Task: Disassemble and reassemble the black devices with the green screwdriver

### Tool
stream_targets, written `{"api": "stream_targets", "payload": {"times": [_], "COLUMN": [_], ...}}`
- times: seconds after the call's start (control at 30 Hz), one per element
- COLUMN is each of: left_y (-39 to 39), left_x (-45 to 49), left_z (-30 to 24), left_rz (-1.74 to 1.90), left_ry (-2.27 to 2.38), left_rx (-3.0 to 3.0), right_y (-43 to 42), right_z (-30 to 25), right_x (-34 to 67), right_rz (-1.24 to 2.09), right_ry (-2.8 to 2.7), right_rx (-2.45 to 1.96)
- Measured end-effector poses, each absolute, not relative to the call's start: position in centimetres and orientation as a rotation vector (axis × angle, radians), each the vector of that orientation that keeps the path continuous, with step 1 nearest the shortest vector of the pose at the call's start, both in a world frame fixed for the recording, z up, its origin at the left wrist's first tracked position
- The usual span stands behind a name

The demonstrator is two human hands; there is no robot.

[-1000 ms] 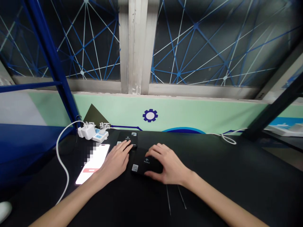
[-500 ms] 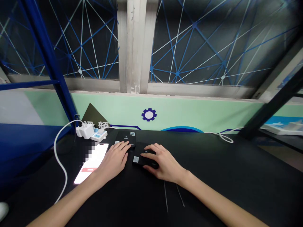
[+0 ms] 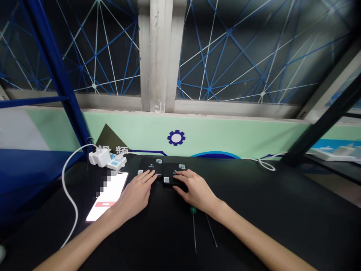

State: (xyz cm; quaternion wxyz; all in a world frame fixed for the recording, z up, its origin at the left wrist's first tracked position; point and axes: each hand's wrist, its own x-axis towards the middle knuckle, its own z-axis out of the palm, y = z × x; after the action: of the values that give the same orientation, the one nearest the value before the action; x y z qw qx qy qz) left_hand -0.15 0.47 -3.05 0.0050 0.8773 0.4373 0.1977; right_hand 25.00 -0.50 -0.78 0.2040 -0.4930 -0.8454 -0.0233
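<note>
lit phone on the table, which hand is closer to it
Left. The left hand lies right beside the phone; the right hand rests on a black box farther right.

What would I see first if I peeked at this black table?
The glowing phone stands out most, on the dark table left of the left hand. The left hand touches the left black box and the right hand covers part of the right black box beside it. Behind, blue and white lines cross the window.
</note>
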Motion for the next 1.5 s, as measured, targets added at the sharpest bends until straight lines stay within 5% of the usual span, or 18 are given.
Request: {"api": "stream_targets", "payload": {"times": [1.5], "left_y": [-0.6], "left_x": [0.7], "left_z": [-0.7], "left_rz": [0.815], "left_ry": [1.395], "left_rx": [2.684], "right_y": [-0.3], "right_z": [0.0], "right_x": [26.5], "right_rz": [-0.184], "right_ry": [-2.284], "right_rx": [-1.438]}}
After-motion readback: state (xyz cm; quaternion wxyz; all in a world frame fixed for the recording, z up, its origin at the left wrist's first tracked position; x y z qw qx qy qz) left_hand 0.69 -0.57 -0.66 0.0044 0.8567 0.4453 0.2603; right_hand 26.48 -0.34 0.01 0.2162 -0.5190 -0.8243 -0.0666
